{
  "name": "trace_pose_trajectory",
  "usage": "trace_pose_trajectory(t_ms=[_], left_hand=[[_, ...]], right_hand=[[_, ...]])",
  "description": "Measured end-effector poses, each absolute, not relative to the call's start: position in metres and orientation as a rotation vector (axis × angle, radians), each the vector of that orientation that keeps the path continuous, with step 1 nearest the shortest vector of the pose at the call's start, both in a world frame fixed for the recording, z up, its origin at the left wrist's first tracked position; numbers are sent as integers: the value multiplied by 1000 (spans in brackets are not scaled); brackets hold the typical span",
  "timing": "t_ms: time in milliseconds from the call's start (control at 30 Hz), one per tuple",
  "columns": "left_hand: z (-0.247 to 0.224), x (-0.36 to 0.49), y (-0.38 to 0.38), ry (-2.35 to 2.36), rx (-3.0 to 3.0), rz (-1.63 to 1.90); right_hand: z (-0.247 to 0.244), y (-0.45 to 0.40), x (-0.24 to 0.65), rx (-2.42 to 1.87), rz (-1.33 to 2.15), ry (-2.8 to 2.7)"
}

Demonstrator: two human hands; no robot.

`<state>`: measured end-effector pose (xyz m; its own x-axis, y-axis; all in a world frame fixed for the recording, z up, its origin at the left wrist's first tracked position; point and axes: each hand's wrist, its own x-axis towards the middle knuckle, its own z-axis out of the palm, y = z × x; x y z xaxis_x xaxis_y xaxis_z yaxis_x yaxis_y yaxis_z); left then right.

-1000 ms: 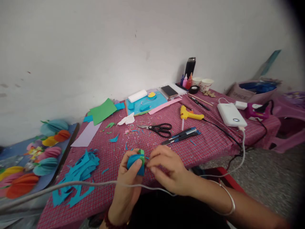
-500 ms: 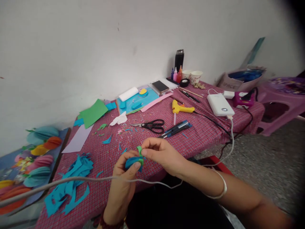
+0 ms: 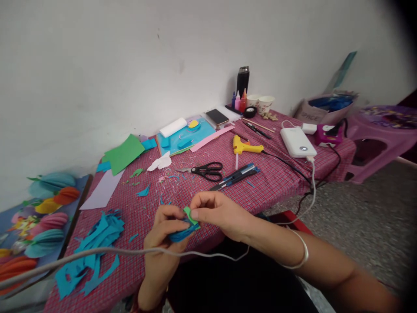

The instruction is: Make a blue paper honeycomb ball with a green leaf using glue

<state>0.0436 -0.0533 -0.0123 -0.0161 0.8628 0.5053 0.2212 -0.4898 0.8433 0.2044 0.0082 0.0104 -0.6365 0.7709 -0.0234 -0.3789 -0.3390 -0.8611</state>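
Observation:
My left hand (image 3: 166, 230) is closed on a small layered blue paper piece (image 3: 181, 235) near the front edge of the table. Between thumb and fingertips, my right hand (image 3: 211, 212) pinches a small green paper piece (image 3: 188, 213), which touches the end of the blue one. Whether the two are joined cannot be seen. Black-handled scissors (image 3: 208, 170) lie just beyond the hands, beside a blue and black utility knife (image 3: 237, 176). Farther right is a yellow glue gun (image 3: 245, 147). Blue paper offcuts (image 3: 94, 252) are heaped at the left.
A pale cable (image 3: 130, 251) crosses in front of my left wrist. A white power bank (image 3: 297, 142) sits at the right, its cable hanging over the edge. Paper cups (image 3: 265, 104) and a black flask (image 3: 243, 80) stand at the back. Green sheets (image 3: 125, 154) lie at the left.
My left hand has turned, its fingers now lying over the blue piece. The green piece in my right hand has come down against the blue piece's end.

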Motion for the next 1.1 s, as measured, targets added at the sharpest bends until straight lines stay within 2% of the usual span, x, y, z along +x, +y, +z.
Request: trace_pose_trajectory(t_ms=[233, 467, 800, 900, 1033, 1100], left_hand=[[-11, 44, -58, 1289, 1862, 1551], [-13, 48, -56, 1210, 1745, 1542], [-13, 42, -55, 1039, 2211, 1516], [-17, 39, -57, 1098, 2190, 1490], [-15, 35, -57, 1145, 2197, 1516], [-13, 36, -56, 1155, 2221, 1545]], right_hand=[[9, 10, 204, -611, 2178, -1114], [1, 13, 203, -569, 2310, -1063], [1, 13, 205, -426, 2311, -1220], [2, 28, 212, -485, 2013, -1501], [-9, 70, 234, -898, 967, -2033], [-20, 90, 246, -1069, 565, -2284]])
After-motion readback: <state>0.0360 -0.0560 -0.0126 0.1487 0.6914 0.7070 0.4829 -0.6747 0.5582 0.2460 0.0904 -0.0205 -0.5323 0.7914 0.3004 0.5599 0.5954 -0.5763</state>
